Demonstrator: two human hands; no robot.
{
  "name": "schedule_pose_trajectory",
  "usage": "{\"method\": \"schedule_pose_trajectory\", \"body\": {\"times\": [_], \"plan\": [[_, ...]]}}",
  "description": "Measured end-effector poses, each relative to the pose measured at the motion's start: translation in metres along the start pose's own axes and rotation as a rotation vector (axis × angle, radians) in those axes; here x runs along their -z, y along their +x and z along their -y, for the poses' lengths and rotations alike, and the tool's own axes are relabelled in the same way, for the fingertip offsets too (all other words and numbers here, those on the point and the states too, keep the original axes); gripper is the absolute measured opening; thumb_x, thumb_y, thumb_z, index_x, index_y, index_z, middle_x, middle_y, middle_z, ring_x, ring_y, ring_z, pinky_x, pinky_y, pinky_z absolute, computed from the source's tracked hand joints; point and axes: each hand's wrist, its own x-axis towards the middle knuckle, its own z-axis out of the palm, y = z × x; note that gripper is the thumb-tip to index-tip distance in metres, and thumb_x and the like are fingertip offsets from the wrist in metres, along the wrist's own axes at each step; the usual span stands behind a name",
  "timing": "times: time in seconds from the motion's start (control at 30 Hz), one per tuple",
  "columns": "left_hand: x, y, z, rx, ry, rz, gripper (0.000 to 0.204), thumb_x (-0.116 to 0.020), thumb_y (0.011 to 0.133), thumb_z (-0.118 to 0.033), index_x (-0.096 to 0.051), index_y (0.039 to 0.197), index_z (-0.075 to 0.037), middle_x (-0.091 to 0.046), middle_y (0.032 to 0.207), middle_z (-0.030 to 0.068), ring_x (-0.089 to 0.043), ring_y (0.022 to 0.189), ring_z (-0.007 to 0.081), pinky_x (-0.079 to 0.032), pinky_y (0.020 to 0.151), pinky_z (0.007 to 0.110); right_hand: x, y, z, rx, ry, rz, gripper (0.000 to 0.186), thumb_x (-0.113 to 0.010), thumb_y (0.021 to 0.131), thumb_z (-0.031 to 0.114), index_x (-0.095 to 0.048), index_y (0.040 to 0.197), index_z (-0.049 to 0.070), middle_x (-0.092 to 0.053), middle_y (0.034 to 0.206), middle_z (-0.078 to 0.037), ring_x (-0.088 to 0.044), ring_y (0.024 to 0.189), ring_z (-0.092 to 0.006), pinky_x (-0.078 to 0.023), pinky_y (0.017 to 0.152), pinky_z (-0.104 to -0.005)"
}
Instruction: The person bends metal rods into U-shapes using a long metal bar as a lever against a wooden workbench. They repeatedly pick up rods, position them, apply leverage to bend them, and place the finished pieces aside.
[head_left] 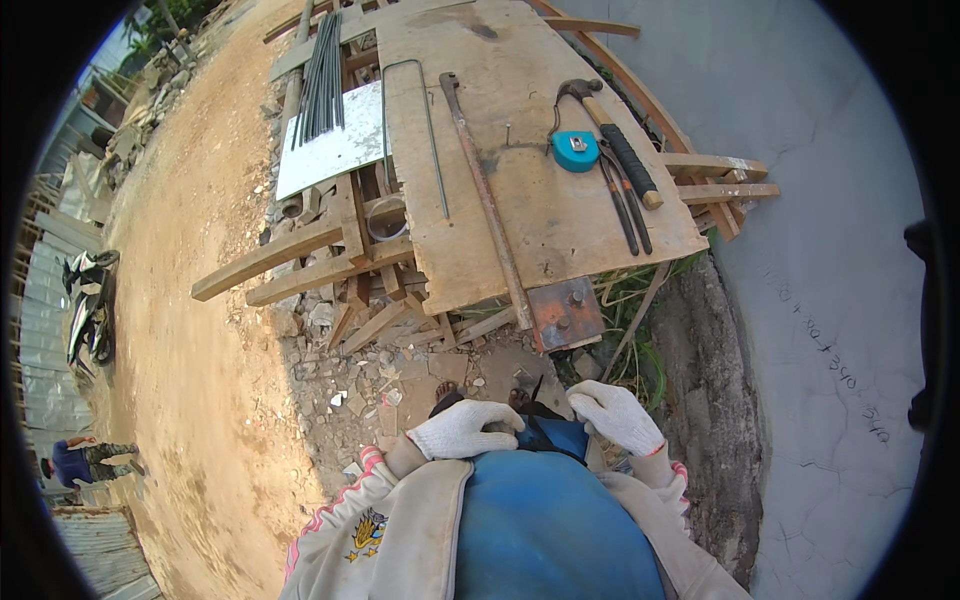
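Observation:
My left hand (465,430), in a white knit glove, is at my waist with its fingers curled inward. My right hand (618,416), gloved the same way, is bent closed on the other side of my waist. Between them lie a black strap (540,437) and blue cloth (567,436) over my front. Whether either hand grips the strap is hidden by the fingers. Ahead, a plywood board (560,235) bears a claw hammer (625,150), a teal tape measure (575,150), pincers (628,208), a long rusty bar (487,200) and a bent metal rod (432,130).
Several dark rods (322,80) lie on a white panel (335,145). Timber beams (280,262) jut out left of the board. A rusty metal block (567,313) sits at its near edge. Rubble (350,400) covers the ground; a grey wall (820,250) rises right. Far left are a motorbike (90,305) and a person (85,462).

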Motion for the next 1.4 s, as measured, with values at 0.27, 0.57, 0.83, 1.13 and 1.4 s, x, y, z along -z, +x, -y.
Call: {"method": "schedule_pose_trajectory", "body": {"times": [0.27, 0.57, 0.83, 1.13, 1.4], "plan": [[0.132, -0.007, -0.008, -0.23, 0.182, -0.056, 0.033, -0.072, 0.103, -0.029, -0.075, 0.122, -0.002, -0.079, 0.111, 0.0138, -0.075, 0.103, 0.0245, -0.059, 0.094, 0.037, -0.02, 0.05, 0.108, 0.493, -0.15, -0.581, 0.034, -0.074, 0.101, 0.023, -0.07, 0.128, 0.003, -0.071, 0.094, -0.014, -0.073, 0.082, -0.0241, -0.057, 0.074, -0.0365], [0.262, 0.021, -0.022, -0.451, 0.012, -0.571, 0.031, -0.069, 0.104, -0.021, -0.074, 0.122, 0.003, -0.078, 0.109, 0.0112, -0.071, 0.103, 0.0159, -0.056, 0.093, 0.033, -0.052, 0.302, 0.22, 0.281, -0.899, -0.719, 0.028, -0.066, 0.099, 0.034, -0.069, 0.108, 0.008, -0.073, 0.104, -0.023, -0.076, 0.093, -0.0421, -0.061, 0.079, -0.0522], [0.252, -0.017, 0.052, -0.215, -0.509, -0.567, 0.027, -0.065, 0.107, -0.018, -0.073, 0.123, 0.003, -0.076, 0.103, 0.0073, -0.069, 0.091, 0.0115, -0.057, 0.084, 0.028, -0.038, 0.373, 0.232, 0.19, -0.962, -0.78, 0.021, -0.062, 0.097, 0.024, -0.069, 0.103, 0.006, -0.076, 0.103, -0.025, -0.078, 0.094, -0.0421, -0.062, 0.08, -0.054], [0.276, -0.026, 0.04, -0.384, -0.487, -0.581, 0.023, -0.062, 0.106, -0.009, -0.07, 0.123, 0.005, -0.074, 0.104, 0.0103, -0.069, 0.092, 0.0146, -0.058, 0.086, 0.03, -0.045, 0.295, 0.198, 0.33, -0.388, -0.883, 0.03, -0.06, 0.1, 0.019, -0.07, 0.124, 0.005, -0.076, 0.11, -0.025, -0.072, 0.105, -0.0458, -0.057, 0.092, -0.0484], [0.288, 0.018, -0.005, -0.549, 0.02, -0.915, 0.042, -0.062, 0.106, -0.012, -0.059, 0.145, 0.004, -0.066, 0.134, 0.0164, -0.068, 0.115, 0.0217, -0.055, 0.103, 0.036, -0.06, 0.05, 0.171, 0.139, -0.061, -0.681, 0.033, -0.067, 0.102, 0.014, -0.071, 0.131, -0.003, -0.079, 0.111, -0.017, -0.074, 0.096, -0.0235, -0.057, 0.088, -0.0374]]}}
